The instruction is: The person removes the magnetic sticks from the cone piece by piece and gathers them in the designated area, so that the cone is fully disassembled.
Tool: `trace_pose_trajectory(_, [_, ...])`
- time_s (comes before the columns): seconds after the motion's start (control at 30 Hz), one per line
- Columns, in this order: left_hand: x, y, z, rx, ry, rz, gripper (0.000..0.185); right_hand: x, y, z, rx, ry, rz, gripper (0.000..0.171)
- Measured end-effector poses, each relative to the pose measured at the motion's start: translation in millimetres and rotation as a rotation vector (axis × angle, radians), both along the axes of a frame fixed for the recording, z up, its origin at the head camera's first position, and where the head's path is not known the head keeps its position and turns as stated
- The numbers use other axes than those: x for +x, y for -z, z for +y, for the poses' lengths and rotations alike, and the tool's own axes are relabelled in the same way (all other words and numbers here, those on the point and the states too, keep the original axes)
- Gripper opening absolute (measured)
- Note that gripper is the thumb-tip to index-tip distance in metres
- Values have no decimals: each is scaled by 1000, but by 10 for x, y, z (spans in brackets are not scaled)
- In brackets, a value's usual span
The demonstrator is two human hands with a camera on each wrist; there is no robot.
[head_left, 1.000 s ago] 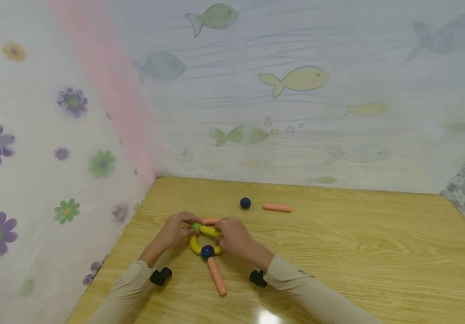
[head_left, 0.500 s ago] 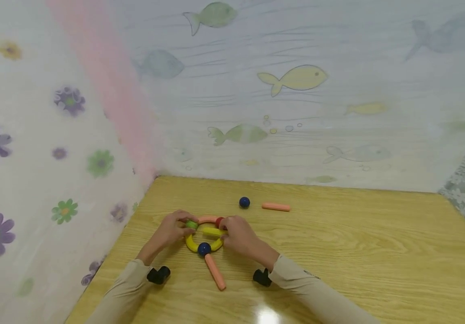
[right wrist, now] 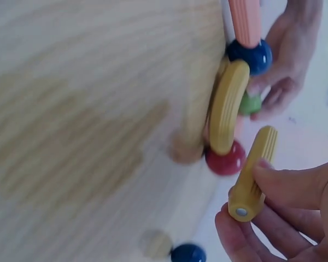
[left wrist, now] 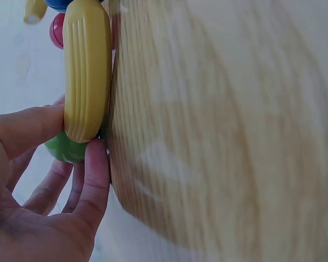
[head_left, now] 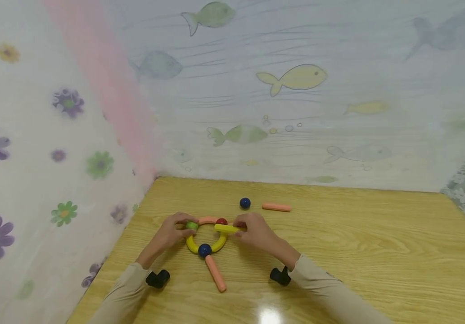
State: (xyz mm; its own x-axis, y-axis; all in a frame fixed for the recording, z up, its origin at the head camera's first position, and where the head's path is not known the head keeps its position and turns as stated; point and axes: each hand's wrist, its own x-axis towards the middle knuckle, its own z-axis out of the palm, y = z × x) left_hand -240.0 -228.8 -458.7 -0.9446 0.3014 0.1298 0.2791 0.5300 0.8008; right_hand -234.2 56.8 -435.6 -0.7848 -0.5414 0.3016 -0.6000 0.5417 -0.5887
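Note:
On the wooden table [head_left: 337,252] lies a toy ring: a yellow curved piece [head_left: 195,246], a salmon curved piece [head_left: 208,220], a red ball [head_left: 221,222] and a blue ball [head_left: 204,250] with a salmon stick [head_left: 216,273] pointing toward me. My left hand [head_left: 187,227] pinches the green ball [head_left: 192,225] at the ring's left end; the left wrist view shows my fingers [left wrist: 95,169] around this green ball [left wrist: 65,148] beside the yellow curve [left wrist: 87,71]. My right hand [head_left: 238,227] holds a short yellow stick [head_left: 226,228] just right of the red ball, seen lifted off the table as the yellow stick [right wrist: 254,174].
A loose blue ball [head_left: 245,203] and a loose salmon stick [head_left: 277,207] lie farther back on the table. Curtains printed with fish and flowers close off the back and left sides. Bare wood extends to the right.
My right hand has drawn the yellow stick rightward away from the ring's middle, uncovering the red ball. My left hand has stayed on the green ball.

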Motion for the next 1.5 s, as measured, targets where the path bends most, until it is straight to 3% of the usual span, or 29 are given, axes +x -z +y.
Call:
trace_pose_trajectory(0.13, [34,-21,3,14,-8,-17,25,-14,-16,184,-12,6,5,12])
trace_pose_trajectory(0.4, [201,-325,101,-4,2,-33,26,-101,13,545,-20,9,38,17])
trace_pose_trajectory(0.63, [209,-336,109,0,-6,-39,27,-207,91,859,-37,60,-11,19])
trace_pose_trajectory(0.83, [209,-357,124,-9,-1,-35,27,-265,186,1098,24,155,-32,19])
trace_pose_trajectory(0.97, [182,-309,109,-3,-4,-34,26,-304,224,1201,32,163,-21,17])
trace_pose_trajectory(1.23, [42,-14,3,12,-24,-27,25,-338,271,1257,47,155,-1,15])
trace_pose_trajectory(1.5, [18,31,-6,35,-30,-32,27,-344,232,1213,104,166,16,13])
